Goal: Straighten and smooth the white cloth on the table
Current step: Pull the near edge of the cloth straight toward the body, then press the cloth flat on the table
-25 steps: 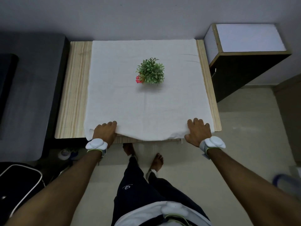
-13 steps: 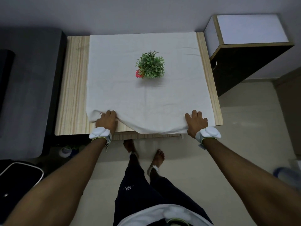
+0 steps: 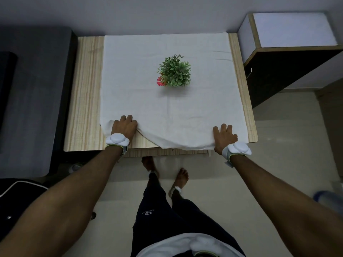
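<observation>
The white cloth (image 3: 167, 101) covers most of the light wooden table (image 3: 85, 93). Its near edge sags in a curve, overhanging the table's front edge in the middle. My left hand (image 3: 124, 127) rests on the near-left corner, fingers curled into the bunched fabric there, with bare wood showing between that corner and the front edge. At the near-right corner my right hand (image 3: 225, 136) lies flat on the cloth, fingers apart. Faint creases run near the far right edge.
A small green plant with a pink flower (image 3: 174, 72) stands on the middle of the cloth. A dark cabinet with a white top (image 3: 289, 45) adjoins the table's right side, and a grey sofa (image 3: 33, 93) its left. My legs and feet (image 3: 167, 184) are below the table edge.
My left hand has slid away from me, drawing the near-left corner up onto the table and baring wood. The right hand has shifted slightly forward along the near-right corner.
</observation>
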A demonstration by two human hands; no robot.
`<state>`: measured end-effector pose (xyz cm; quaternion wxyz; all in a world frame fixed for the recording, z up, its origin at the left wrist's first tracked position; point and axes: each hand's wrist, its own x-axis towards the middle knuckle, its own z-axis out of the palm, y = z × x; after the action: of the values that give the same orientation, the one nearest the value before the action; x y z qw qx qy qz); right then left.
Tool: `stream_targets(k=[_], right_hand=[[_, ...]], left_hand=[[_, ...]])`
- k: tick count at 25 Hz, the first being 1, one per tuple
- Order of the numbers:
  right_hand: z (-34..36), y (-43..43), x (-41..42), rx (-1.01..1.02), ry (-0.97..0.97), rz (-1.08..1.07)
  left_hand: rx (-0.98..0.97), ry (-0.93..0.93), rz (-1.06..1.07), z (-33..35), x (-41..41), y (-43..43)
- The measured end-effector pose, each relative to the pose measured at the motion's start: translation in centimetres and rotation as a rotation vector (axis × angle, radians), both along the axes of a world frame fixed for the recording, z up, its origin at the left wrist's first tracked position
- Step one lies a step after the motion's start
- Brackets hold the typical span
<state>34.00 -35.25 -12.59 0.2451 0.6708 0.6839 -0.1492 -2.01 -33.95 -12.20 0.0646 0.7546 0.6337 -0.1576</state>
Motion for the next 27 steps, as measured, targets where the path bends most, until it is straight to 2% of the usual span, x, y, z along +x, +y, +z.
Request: stream_targets(k=[6,8,15,18,21,22,25,27], right_hand=[[-0.2,0.0,0.1,0.008,0.001,0.007],[-0.1,0.0,0.2,-0.007,0.004,0.021],[0.1,0.0,0.4,-0.001,-0.001,0.052],[0.4,0.4,0.2,0.001,-0.02,0.035],[0.6,2.2,-0.8,0.139,0.031,-0.022],[0.4,2.8,-1.2,0.188,0.077,-0.045],[-0.8,3.8,-1.9,0.117,0.177,-0.145],[-1.7,2.9,-1.5,0.061,0.171,-0.189]], left_hand=[[-0.052,0.02,-0.025,0.4,0.0,-0.2],[-0.067,0.085,-0.087,1.6,-0.6,-1.8],[-0.401,0.176,-0.098,2.2,-1.8,-7.6],[-0.312,0.069,-0.063,2.3,-1.0,-6.7],[-0.068,-0.106,0.026,2.1,-0.9,-2.7],[-0.054,-0.116,0.081,1.8,-1.0,-1.4],[-0.246,-0.121,0.262,-0.4,-1.2,0.8],[-0.272,-0.122,0.277,-1.5,-1.3,0.0]])
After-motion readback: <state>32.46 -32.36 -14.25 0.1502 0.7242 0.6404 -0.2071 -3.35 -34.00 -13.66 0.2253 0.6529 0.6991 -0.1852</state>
